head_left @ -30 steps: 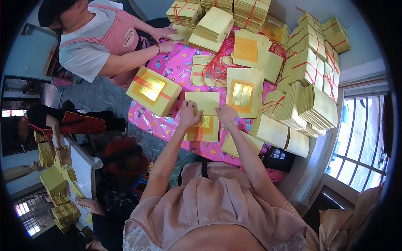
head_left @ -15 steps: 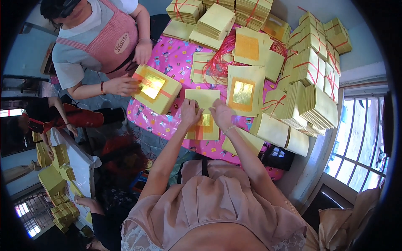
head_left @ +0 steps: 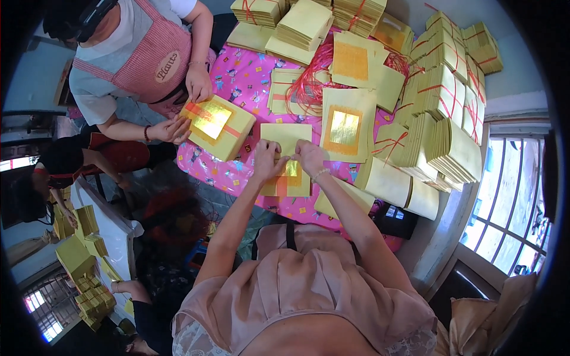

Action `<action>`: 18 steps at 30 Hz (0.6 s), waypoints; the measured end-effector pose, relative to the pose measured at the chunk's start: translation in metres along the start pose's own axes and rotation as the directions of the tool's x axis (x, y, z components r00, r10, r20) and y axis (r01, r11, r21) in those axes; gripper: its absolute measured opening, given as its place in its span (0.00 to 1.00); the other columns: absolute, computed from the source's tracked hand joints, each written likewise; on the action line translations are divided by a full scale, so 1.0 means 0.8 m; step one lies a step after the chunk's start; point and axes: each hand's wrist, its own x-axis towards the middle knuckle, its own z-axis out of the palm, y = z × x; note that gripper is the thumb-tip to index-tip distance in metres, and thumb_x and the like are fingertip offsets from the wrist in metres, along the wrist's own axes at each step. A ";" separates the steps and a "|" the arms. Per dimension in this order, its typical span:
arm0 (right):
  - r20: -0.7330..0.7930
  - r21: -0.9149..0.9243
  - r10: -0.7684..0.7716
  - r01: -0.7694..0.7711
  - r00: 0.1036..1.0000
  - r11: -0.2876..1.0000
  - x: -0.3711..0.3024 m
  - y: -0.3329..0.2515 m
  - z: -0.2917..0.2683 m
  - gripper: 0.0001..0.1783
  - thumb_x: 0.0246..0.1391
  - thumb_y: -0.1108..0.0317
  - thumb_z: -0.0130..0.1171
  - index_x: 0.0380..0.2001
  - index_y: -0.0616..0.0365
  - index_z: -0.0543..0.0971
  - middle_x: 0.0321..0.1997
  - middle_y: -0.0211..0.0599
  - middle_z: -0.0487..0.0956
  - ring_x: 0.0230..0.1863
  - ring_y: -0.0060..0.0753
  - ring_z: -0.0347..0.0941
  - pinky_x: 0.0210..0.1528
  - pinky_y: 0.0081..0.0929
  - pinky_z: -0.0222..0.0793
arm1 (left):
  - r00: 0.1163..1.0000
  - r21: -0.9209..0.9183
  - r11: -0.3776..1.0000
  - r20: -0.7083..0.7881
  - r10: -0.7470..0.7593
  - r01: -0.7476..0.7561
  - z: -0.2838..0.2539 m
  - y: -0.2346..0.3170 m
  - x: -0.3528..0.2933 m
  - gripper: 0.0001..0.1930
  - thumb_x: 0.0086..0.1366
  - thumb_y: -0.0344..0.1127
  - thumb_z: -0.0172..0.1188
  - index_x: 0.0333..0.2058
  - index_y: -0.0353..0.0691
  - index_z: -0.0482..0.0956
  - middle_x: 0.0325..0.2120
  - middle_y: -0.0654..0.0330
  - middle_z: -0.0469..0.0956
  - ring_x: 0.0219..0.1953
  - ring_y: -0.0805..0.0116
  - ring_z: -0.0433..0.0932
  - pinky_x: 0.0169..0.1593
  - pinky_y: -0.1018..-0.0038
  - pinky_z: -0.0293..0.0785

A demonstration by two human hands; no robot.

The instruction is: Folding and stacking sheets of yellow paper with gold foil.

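Observation:
Over the near middle of the table, a stack of yellow joss paper [head_left: 286,136] with a gold foil square lies between my hands. A red plastic string [head_left: 281,187] runs up its near part toward my fingers. My left hand [head_left: 270,160] is closed in a pinch at the stack's middle. Close beside it, my right hand [head_left: 309,158], with a bracelet at the wrist, pinches too. What the fingertips hold is hidden behind the fingers. To the right lies joss paper with an orange border and gold foil [head_left: 345,126].
Across the left corner, a co-worker in a pink apron handles a joss paper block [head_left: 228,139] with red string. A tangle of red strings [head_left: 312,83] lies farther back. Tied bundles [head_left: 439,89] are piled along the right. The pink patterned tablecloth [head_left: 234,74] covers the table.
My hands stay at the stack, shifting only slightly, with the left fingers a little more curled. The co-worker's far hand has come down onto their block.

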 end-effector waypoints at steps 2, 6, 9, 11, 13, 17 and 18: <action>-0.025 -0.002 -0.009 0.009 1.000 1.000 -0.002 0.000 0.000 0.17 0.37 0.61 0.70 0.24 0.58 0.74 0.26 0.43 0.77 0.30 0.46 0.75 0.32 0.40 0.68 | 1.000 -0.001 1.000 -0.005 -0.002 0.002 0.000 0.002 -0.002 0.20 0.50 0.46 0.67 0.33 0.42 0.70 0.34 0.55 0.64 0.40 0.54 0.64 0.42 0.61 0.62; -0.016 0.009 0.007 -0.007 1.000 1.000 -0.006 0.007 -0.005 0.16 0.37 0.62 0.70 0.25 0.58 0.74 0.25 0.42 0.78 0.30 0.46 0.75 0.32 0.39 0.69 | 1.000 0.021 1.000 0.001 -0.023 0.023 0.000 0.002 -0.001 0.20 0.49 0.45 0.68 0.33 0.43 0.70 0.34 0.55 0.64 0.40 0.54 0.64 0.42 0.61 0.62; -0.001 0.013 0.035 -0.035 0.999 0.999 -0.009 0.020 -0.013 0.16 0.37 0.61 0.70 0.25 0.57 0.75 0.25 0.42 0.78 0.30 0.44 0.76 0.32 0.38 0.69 | 1.000 0.019 1.000 -0.014 -0.004 0.005 -0.001 0.006 -0.001 0.19 0.47 0.43 0.69 0.32 0.42 0.70 0.34 0.54 0.63 0.40 0.54 0.64 0.41 0.61 0.62; 0.013 0.011 0.060 -0.060 0.998 0.998 -0.012 0.026 -0.020 0.16 0.37 0.61 0.70 0.25 0.57 0.75 0.25 0.41 0.78 0.29 0.43 0.76 0.32 0.38 0.70 | 1.000 0.014 1.000 -0.009 0.000 0.000 -0.003 0.006 0.001 0.19 0.47 0.43 0.69 0.32 0.42 0.70 0.34 0.54 0.63 0.40 0.54 0.64 0.41 0.61 0.63; 0.048 0.034 0.114 -0.116 0.992 0.993 -0.016 0.026 -0.029 0.16 0.38 0.61 0.69 0.25 0.58 0.75 0.24 0.42 0.78 0.30 0.44 0.76 0.33 0.39 0.70 | 1.000 0.009 1.000 -0.008 0.000 0.000 -0.003 0.007 -0.001 0.19 0.47 0.43 0.69 0.32 0.42 0.70 0.34 0.54 0.63 0.40 0.54 0.64 0.41 0.61 0.63; 0.064 -0.004 0.147 -0.147 0.987 0.989 -0.019 0.024 -0.039 0.17 0.39 0.55 0.68 0.26 0.54 0.77 0.25 0.36 0.79 0.30 0.38 0.77 0.33 0.35 0.71 | 0.999 0.022 1.000 -0.031 0.020 -0.020 -0.002 0.006 0.002 0.19 0.47 0.42 0.69 0.32 0.42 0.70 0.34 0.54 0.63 0.40 0.54 0.64 0.41 0.61 0.63; 0.081 -0.012 0.148 -0.148 0.986 0.989 -0.018 0.023 -0.041 0.17 0.40 0.55 0.68 0.27 0.54 0.77 0.26 0.37 0.79 0.31 0.39 0.77 0.33 0.36 0.71 | 1.000 0.018 1.000 -0.026 0.016 -0.015 -0.001 0.005 0.001 0.19 0.47 0.42 0.69 0.32 0.42 0.70 0.34 0.54 0.64 0.40 0.54 0.64 0.41 0.61 0.63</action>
